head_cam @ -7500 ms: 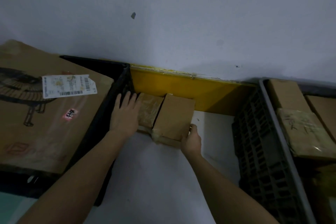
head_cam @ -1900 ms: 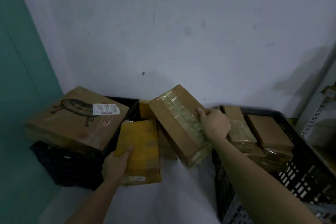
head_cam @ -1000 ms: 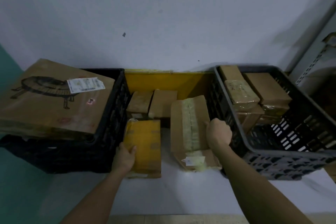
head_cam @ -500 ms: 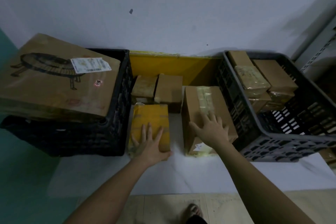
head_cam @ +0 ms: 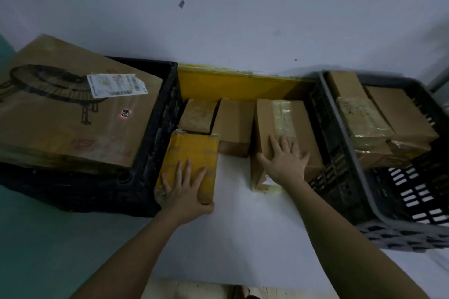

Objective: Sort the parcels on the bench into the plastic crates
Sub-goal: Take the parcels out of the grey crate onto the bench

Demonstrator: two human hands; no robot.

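- Left hand (head_cam: pixel 185 188) lies flat, fingers straight, on the yellow taped parcel (head_cam: pixel 189 160); sliding toward nine o'clock, it could bump the black plastic crate (head_cam: pixel 155 143).
- Right hand (head_cam: pixel 285 161) lies flat and spread on the brown cardboard box (head_cam: pixel 279 128); nothing grips it, so it might slip.

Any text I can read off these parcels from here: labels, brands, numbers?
White shipping label on the big box: barcodes and print, too small to read.
Small sticker below it: one dark mark, unreadable.
Red print near the box's front edge: too faint.
Other parcels: none legible.
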